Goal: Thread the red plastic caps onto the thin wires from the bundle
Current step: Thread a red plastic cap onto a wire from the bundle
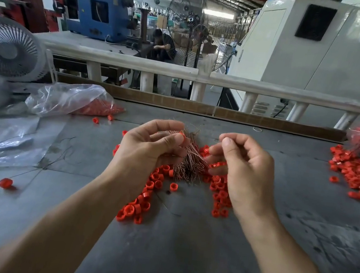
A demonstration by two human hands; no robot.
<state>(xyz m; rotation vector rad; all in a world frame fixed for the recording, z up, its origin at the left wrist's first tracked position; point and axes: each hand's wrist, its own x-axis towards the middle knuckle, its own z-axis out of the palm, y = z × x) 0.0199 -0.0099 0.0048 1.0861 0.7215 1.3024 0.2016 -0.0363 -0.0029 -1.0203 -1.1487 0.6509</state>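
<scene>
My left hand (150, 148) is raised over the table and pinches a red cap (181, 135) between thumb and forefinger. Beneath it hangs the bundle of thin copper-coloured wires (190, 163), partly hidden by my palm. To the right, my right hand (244, 167) has its thumb and forefinger pinched together near the cap; a single wire between them is too thin to make out. Loose red caps (143, 200) lie scattered on the grey table (183, 240) under and between both hands.
A clear plastic bag of red caps (76, 99) lies at the left. A pile of caps with wires (359, 176) sits at the right edge below another bag. One lone cap on a wire (5, 182) lies front left. A white fan (9, 49) stands far left.
</scene>
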